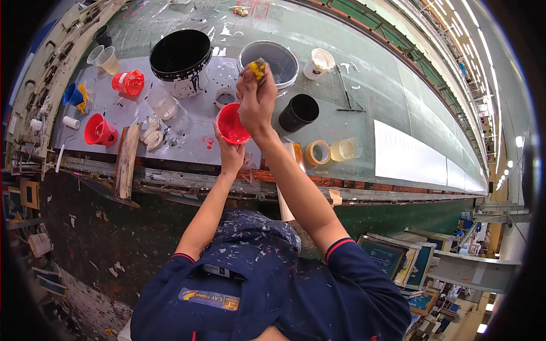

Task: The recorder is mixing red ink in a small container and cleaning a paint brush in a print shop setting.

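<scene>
Over the near edge of the table, my left hand point(230, 156) is wrapped round the lower part of a red plastic cup point(233, 128) and tilts its mouth toward me. Its inside looks red and glossy. My right hand point(259, 108) is raised beside and partly over the cup. Its fingers are closed on a small yellow and dark piece point(257, 69), perhaps a stained sponge; its exact kind is unclear. Just beyond that hand stands a grey bucket point(281, 54). A black cup point(299, 112) is to its right.
A large black-lined bucket point(181, 57) stands at far left, near red cups point(100, 131) and a clear cup point(162, 102). On the right are a tape roll point(317, 153), a yellowish clear cup point(344, 149), a white tub point(318, 63) and white sheets point(408, 150). A wooden stick point(127, 162) overhangs the edge.
</scene>
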The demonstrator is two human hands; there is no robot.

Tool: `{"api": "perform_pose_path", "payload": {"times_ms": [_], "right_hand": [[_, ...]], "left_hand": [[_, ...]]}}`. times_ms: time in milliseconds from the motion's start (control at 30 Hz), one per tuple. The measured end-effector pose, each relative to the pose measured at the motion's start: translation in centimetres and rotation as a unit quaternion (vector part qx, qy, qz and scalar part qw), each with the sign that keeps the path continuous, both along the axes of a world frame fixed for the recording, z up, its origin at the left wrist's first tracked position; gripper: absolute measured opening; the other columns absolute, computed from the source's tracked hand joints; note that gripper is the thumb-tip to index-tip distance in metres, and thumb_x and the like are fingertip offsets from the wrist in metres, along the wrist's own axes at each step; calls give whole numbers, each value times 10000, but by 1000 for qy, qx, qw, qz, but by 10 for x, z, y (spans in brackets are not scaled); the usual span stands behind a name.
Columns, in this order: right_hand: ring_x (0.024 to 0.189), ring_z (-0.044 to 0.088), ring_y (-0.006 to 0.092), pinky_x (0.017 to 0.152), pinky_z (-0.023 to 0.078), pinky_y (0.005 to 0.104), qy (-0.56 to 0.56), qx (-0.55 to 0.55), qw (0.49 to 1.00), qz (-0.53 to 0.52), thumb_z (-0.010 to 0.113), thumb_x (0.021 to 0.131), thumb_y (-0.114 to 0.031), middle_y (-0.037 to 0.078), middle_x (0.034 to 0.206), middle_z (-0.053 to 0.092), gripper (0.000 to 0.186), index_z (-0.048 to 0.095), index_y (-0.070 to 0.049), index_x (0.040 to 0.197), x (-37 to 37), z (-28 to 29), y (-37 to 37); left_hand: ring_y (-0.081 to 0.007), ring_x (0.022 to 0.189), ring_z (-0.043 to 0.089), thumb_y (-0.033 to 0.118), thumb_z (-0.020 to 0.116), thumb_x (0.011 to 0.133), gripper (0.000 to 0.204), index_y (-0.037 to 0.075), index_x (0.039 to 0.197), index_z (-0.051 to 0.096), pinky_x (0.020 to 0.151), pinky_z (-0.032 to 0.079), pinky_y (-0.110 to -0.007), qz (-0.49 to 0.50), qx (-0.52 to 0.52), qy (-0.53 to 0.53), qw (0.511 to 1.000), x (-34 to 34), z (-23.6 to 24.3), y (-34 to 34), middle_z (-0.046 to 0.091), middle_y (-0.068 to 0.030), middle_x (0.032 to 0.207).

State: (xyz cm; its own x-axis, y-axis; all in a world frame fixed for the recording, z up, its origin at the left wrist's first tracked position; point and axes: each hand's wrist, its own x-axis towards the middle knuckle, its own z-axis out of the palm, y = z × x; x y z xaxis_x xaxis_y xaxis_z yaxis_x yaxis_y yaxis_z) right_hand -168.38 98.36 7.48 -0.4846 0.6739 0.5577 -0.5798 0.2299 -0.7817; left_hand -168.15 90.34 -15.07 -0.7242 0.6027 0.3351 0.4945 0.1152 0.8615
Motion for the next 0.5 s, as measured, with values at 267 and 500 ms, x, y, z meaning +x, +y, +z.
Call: {"api": "perform_pose_path", "payload": {"times_ms": [267, 500], "right_hand": [[470, 315, 43, 426, 259, 195, 89, 37, 995, -22, 454, 937, -264, -14, 582, 397, 236, 446, -29, 925, 4, 37, -4], [470, 310, 40, 420, 261, 192, 14, -14, 1000, -9, 451, 939, -265, -23, 592, 380, 228, 439, -39, 913, 5, 2, 2]], "left_hand": [[-421, 1282, 209, 270, 664, 777, 953, -28, 1365, -23, 1040, 268, -461, -11, 40, -43, 998, -1, 7, -2, 87, -282, 1392], [-437, 1283, 195, 306, 646, 790, 945, -39, 1363, -22, 1040, 259, -465, 3, 51, -23, 998, 3, 4, -2, 65, -297, 1393]]}}
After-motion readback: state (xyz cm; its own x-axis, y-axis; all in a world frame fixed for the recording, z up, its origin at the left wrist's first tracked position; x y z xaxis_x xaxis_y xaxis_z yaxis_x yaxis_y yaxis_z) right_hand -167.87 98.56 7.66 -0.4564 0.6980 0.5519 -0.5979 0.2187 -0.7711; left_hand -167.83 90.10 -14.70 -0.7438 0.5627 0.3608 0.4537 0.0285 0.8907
